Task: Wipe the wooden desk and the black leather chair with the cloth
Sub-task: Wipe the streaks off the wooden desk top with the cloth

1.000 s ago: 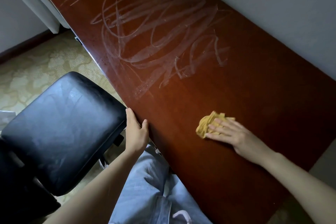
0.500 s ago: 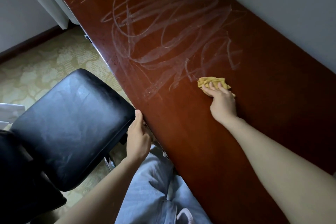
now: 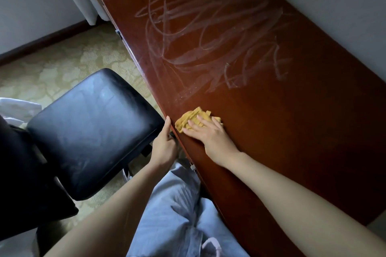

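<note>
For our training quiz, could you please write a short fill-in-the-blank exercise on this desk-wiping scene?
1. The right hand presses a crumpled ____ cloth flat on the wooden desk.
2. The left hand rests at the desk's ____ edge, beside the chair.
3. The chair seat is ____ leather.
4. Whitish wipe streaks lie on the desk ____ the cloth, farther from the person.

Missing words: yellow; front; black; beyond
</note>
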Tool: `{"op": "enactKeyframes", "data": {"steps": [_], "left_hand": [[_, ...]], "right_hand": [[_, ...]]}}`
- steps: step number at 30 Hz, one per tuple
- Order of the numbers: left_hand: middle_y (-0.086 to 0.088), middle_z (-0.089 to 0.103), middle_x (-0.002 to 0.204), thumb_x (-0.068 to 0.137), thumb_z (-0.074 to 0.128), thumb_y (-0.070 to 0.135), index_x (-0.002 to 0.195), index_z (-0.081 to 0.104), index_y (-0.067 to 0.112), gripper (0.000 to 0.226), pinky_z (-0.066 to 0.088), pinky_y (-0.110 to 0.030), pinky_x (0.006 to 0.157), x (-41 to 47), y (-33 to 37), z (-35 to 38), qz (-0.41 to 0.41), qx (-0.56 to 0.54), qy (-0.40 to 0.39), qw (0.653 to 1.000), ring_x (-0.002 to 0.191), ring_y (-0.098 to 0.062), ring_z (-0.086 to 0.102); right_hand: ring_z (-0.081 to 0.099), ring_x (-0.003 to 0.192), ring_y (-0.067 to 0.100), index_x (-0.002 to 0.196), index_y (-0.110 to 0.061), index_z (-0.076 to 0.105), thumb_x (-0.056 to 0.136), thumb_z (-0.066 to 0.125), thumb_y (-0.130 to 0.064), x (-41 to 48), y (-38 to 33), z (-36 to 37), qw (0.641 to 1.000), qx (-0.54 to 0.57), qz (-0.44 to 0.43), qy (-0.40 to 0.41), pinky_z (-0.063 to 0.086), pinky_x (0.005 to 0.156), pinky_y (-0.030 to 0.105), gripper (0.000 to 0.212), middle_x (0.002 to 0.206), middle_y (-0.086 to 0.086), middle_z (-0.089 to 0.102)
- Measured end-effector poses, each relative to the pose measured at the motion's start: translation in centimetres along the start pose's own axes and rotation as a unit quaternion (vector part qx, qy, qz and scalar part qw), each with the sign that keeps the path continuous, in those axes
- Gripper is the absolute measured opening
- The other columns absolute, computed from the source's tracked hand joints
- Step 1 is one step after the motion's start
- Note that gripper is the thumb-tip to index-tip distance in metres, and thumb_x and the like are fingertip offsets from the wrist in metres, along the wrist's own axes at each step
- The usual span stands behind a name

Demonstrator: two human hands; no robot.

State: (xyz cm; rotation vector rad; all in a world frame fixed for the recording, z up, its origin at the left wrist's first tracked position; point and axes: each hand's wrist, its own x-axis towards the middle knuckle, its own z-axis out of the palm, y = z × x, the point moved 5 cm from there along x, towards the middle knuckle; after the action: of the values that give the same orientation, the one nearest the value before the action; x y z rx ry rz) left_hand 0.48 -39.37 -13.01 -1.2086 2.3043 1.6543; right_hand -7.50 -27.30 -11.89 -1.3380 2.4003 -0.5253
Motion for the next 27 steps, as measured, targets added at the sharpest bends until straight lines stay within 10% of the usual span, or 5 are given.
{"op": "enactKeyframes", "data": {"steps": [6, 16, 21, 27], "left_hand": [[0.010, 0.051, 0.118, 0.082, 0.036, -0.011, 0.151, 0.022, 0.027, 0.080, 0.036, 0.002, 0.055, -0.2, -0.1, 0.1, -0.010, 0.010, -0.006, 1.000, 0.082, 0.001, 0.055], [0.010, 0.053, 0.103, 0.083, 0.033, -0.009, 0.152, 0.018, 0.032, 0.081, 0.041, -0.019, 0.078, 0.4, -0.9, 0.3, 0.028, 0.079, -0.016, 0.996, 0.094, -0.016, 0.060], [0.005, 0.060, 0.110, 0.090, 0.038, -0.003, 0.148, 0.034, 0.028, 0.066, 0.042, -0.008, 0.078, 0.7, -1.5, -0.8, 0.028, 0.039, -0.012, 0.999, 0.089, 0.000, 0.053], [-0.002, 0.052, 0.137, 0.101, 0.042, 0.013, 0.145, 0.037, 0.014, 0.044, 0.037, -0.025, 0.101, 0.3, -2.6, -2.2, 0.016, 0.051, 0.007, 0.999, 0.127, -0.019, 0.049]], "right_hand": [[0.030, 0.139, 0.025, 0.131, -0.024, 0.056, 0.080, 0.044, 0.015, -7.1, -0.7, 0.7, 0.993, 0.011, -0.108, -0.045, 0.011, 0.115, 0.049, 0.065, 0.142, -0.002, 0.047], [0.053, 0.122, 0.015, 0.119, -0.035, 0.064, 0.091, 0.042, -0.012, -9.2, -0.6, -0.8, 0.942, -0.149, -0.296, -0.055, 0.048, 0.097, 0.042, 0.042, 0.126, -0.011, 0.061], [0.040, 0.134, 0.025, 0.126, -0.026, 0.061, 0.091, 0.041, -0.004, -3.4, -1.0, -0.5, 0.969, -0.084, -0.213, -0.088, 0.026, 0.110, 0.048, 0.045, 0.138, -0.001, 0.052], [0.006, 0.146, 0.015, 0.144, -0.038, 0.032, 0.097, 0.030, -0.002, 3.8, -1.0, -0.5, 0.980, -0.067, -0.127, -0.140, 0.004, 0.116, 0.039, 0.059, 0.156, -0.010, 0.019]]}}
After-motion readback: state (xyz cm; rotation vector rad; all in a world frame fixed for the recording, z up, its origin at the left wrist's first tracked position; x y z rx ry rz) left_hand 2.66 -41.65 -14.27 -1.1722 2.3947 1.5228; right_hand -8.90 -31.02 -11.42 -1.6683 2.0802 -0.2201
